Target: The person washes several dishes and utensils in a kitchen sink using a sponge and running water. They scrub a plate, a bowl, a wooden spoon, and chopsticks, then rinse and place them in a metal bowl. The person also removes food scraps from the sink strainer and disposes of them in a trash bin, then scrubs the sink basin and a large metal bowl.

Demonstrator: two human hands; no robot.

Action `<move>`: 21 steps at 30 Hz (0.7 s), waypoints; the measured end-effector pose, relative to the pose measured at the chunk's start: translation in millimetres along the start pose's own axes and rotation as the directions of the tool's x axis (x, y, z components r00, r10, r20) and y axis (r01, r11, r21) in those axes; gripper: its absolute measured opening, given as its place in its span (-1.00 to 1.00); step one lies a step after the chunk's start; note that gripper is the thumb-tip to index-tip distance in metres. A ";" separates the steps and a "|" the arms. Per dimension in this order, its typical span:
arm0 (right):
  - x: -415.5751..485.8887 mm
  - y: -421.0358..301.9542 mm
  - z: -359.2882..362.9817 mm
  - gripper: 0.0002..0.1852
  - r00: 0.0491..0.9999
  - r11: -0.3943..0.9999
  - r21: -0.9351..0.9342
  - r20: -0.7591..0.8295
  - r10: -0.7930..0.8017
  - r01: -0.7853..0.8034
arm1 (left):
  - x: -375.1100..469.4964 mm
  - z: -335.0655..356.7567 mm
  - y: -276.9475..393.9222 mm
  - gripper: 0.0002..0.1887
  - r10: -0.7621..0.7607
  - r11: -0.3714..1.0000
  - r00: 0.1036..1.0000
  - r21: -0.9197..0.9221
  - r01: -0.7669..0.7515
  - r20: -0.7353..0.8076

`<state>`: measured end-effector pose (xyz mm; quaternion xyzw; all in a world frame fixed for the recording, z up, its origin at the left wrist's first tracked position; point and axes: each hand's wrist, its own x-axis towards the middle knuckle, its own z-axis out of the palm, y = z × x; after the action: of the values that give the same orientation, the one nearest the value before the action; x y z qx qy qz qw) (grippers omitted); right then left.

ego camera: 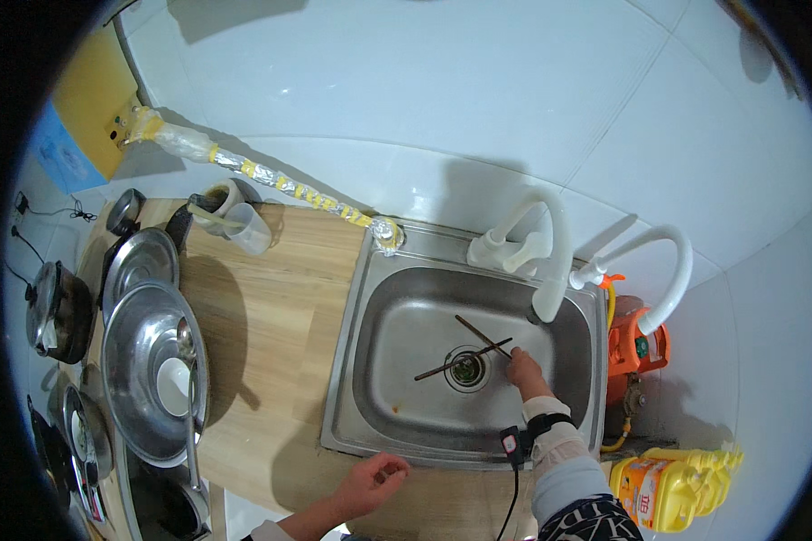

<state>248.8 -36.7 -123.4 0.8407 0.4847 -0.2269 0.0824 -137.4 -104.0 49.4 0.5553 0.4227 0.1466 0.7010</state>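
Note:
My right hand point(524, 368) reaches into the stainless steel sink point(406, 331) and grips the lower end of a brown chopstick point(479, 331). A second chopstick point(440, 369) lies crosswise over the drain point(467, 370), where some green scraps sit. My left hand point(381, 473) hovers by the sink's front edge with its fingers loosely curled and nothing seen in them. A white faucet point(553, 270) arches over the back right of the basin.
Left on the wooden counter point(277, 304) stand a large metal basin point(132, 379) holding a white bowl point(174, 385) and ladle, a metal lid point(142, 260) and a plastic cup point(249, 230). Right of the sink are an orange gas cylinder point(626, 348) and yellow jugs point(663, 494).

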 end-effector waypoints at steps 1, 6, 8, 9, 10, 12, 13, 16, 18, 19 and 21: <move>0.2 -2.8 0.3 -0.74 0.999 0.999 -0.040 0.046 -0.011 0.013 | 4.1 0.9 -1.7 -0.85 0.010 0.999 1.000 -0.036 -0.011 -0.027; -1.1 -10.0 -8.7 -0.80 0.960 0.953 -0.121 -0.002 -0.281 0.279 | 13.9 -3.7 -5.3 -0.89 -0.029 0.980 0.994 -0.197 0.009 -0.103; 3.7 -13.6 -11.1 -0.80 0.903 0.907 -0.127 -0.115 -0.414 0.400 | 16.9 -8.3 -3.3 -0.89 -0.029 0.992 0.993 -0.125 0.015 -0.114; 7.3 -16.6 -10.9 -0.79 0.864 0.874 -0.141 -0.140 -0.483 0.465 | 18.7 -10.1 -1.8 -0.89 -0.053 0.994 0.991 -0.096 0.041 -0.122; 12.0 -21.0 -9.9 -0.79 0.838 0.849 -0.179 -0.153 -0.524 0.498 | 21.6 -11.4 0.1 -0.89 -0.020 0.996 0.991 -0.093 0.008 -0.130; 17.8 -30.3 -5.1 -0.79 0.830 0.826 -0.235 -0.108 -0.546 0.513 | 26.8 -13.2 4.0 -0.89 0.004 0.994 0.990 -0.108 -0.020 -0.144; 20.1 -34.4 -2.6 -0.80 0.848 0.830 -0.254 -0.058 -0.526 0.497 | 28.9 -14.3 5.9 -0.89 -0.002 0.997 0.989 -0.081 -0.010 -0.149; 22.0 -37.1 -1.1 -0.81 0.847 0.788 -0.357 0.015 -0.532 0.502 | 31.9 -15.0 10.1 -0.88 -0.010 0.998 0.989 -0.055 0.002 -0.145; 19.0 -31.4 -6.7 -0.81 0.840 0.782 -0.355 0.015 -0.543 0.512 | 32.1 -14.2 11.6 -0.88 -0.028 0.999 0.989 -0.049 0.021 -0.146; 16.5 -26.3 -12.0 -0.81 0.843 0.801 -0.312 0.002 -0.538 0.512 | 32.1 -13.4 12.4 -0.87 -0.030 0.999 0.989 -0.047 0.024 -0.146; 9.8 -16.6 -23.3 -0.81 0.847 0.821 -0.243 -0.001 -0.532 0.516 | 32.7 -10.2 13.9 -0.86 -0.063 0.997 0.988 -0.059 0.055 -0.141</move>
<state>245.9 -12.1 -106.0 0.6667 0.7227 -0.1531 0.0985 -121.8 -70.4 47.6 0.5110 0.4838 0.1766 0.6882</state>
